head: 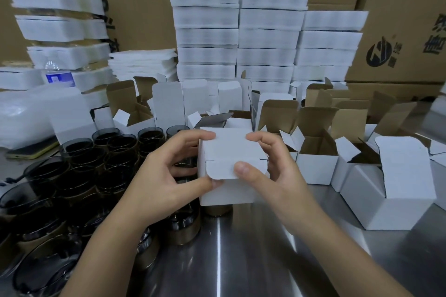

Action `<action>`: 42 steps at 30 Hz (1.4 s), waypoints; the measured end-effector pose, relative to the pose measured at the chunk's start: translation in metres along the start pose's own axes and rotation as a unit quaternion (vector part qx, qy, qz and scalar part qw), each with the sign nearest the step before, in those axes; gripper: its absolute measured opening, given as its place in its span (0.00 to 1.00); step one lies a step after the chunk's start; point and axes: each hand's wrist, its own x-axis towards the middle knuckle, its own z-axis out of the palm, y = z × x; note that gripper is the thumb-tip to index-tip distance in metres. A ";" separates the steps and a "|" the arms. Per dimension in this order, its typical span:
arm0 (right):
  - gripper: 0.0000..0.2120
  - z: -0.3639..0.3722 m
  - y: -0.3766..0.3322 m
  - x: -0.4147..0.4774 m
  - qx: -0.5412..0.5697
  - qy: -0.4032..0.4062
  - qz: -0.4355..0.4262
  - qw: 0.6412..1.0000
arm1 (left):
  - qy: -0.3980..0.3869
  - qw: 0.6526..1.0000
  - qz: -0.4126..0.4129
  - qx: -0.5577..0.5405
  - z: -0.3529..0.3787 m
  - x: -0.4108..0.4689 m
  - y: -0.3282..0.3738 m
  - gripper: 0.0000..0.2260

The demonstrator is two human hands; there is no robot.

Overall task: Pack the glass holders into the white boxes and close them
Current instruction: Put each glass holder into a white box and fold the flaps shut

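Steel table point(253, 248) (cartons point(144, 19) behind) lies beneath the held white box point(229, 147).

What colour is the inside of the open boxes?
Brown, seen in the head view: open boxes.

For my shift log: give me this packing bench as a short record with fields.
in hand: white box, lid folded down, front flap not yet tucked
left hand: grips box's left side
right hand: grips right side, thumb on flap
glass holders: clustered left on the metal table
open boxes: right of and behind the held box
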 end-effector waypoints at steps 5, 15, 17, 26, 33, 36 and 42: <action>0.23 0.002 0.000 0.000 0.007 0.041 -0.009 0.999 | -0.015 1.000 0.000 0.008 -0.001 -0.001 -0.001 0.25; 0.22 0.002 -0.003 0.000 0.026 0.058 0.003 0.998 | -0.030 0.999 0.006 0.040 -0.002 -0.001 -0.002 0.27; 0.22 0.001 -0.002 0.000 0.032 0.057 0.013 0.998 | -0.031 0.999 0.007 0.043 -0.002 -0.002 -0.002 0.28; 0.21 0.002 -0.003 -0.001 0.024 0.048 0.011 0.998 | -0.031 0.998 0.013 0.052 -0.002 -0.002 -0.002 0.28; 0.18 0.004 0.000 -0.002 0.003 0.074 -0.001 0.997 | -0.021 0.997 0.009 0.072 -0.002 -0.002 -0.002 0.29; 0.17 0.005 0.000 -0.003 -0.008 0.087 -0.013 0.996 | -0.017 0.997 0.011 0.076 -0.002 -0.002 -0.002 0.29; 0.16 0.007 -0.001 -0.007 -0.017 0.115 -0.040 0.992 | -0.014 0.997 0.012 0.079 -0.002 -0.002 -0.001 0.31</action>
